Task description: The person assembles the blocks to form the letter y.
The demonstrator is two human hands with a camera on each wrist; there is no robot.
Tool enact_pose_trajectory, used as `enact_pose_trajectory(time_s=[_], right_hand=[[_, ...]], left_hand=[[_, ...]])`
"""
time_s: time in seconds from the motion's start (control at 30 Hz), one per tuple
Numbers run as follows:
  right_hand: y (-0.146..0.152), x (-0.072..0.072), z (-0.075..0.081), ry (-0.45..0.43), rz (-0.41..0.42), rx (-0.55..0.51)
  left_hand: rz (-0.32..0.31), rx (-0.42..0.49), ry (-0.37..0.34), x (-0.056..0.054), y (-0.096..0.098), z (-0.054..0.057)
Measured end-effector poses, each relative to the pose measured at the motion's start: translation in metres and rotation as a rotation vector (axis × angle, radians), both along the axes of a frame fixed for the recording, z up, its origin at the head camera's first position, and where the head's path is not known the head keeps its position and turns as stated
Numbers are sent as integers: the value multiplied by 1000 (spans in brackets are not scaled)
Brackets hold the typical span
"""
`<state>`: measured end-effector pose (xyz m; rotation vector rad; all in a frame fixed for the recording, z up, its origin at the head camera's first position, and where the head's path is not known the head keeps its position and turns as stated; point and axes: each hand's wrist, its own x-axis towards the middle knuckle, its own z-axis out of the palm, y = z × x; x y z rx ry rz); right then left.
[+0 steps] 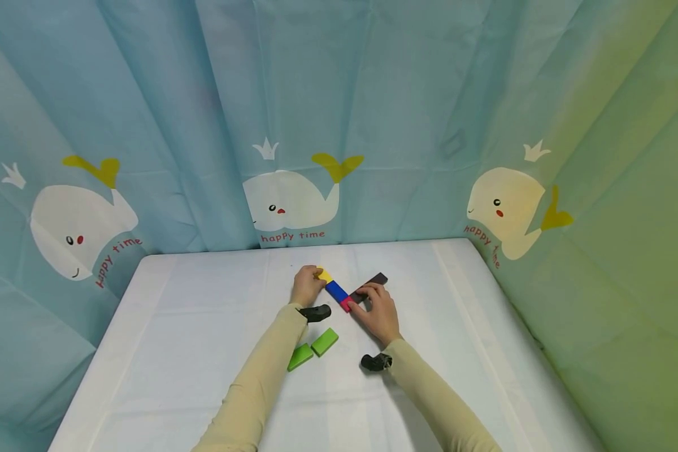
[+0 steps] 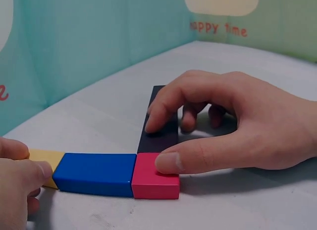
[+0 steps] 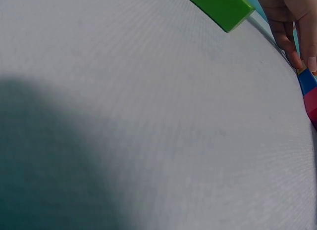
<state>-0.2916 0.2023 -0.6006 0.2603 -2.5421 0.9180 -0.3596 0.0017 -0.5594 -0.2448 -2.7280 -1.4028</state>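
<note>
In the head view my left hand (image 1: 306, 287) pinches the yellow block (image 1: 324, 275) between thumb and fingers at the outer end of a row. A blue block (image 1: 336, 291) lies end to end with it, then a pinkish-red block (image 2: 156, 188). From the red block a black bar (image 1: 379, 278) runs off at an angle, so the pieces form an L or V on the table. My right hand (image 1: 382, 317) rests over this corner. In the left wrist view its thumb lies on the red block's top and its index fingertip touches the black bar.
Two green blocks (image 1: 324, 342) lie nearer me on the white table (image 1: 203, 351), below the left wrist. A dark wrist mount (image 1: 316, 313) sits on the left wrist, another (image 1: 376, 362) on the right. Blue-green curtains (image 1: 407, 125) with whale prints surround the table.
</note>
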Motion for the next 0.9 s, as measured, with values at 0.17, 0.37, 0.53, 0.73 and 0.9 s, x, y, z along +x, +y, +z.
enact_pose_trajectory(time_s=[0.17, 0.37, 0.53, 0.73, 0.9], right_hand=[[0, -1, -1, -10, 4, -3], [2, -3, -3, -57, -4, -3], [3, -3, -3, -70, -3, -6], [2, -4, -4, -50, -3, 0], [2, -2, -5, -28, 2, -33]], left_hand=[[6, -2, -5, -3, 0, -1], [2, -17, 4, -5, -2, -3], [-3, -11, -11, -5, -2, -2], [-15, 10, 9, -4, -4, -3], [-58, 6, 26, 0, -11, -3]])
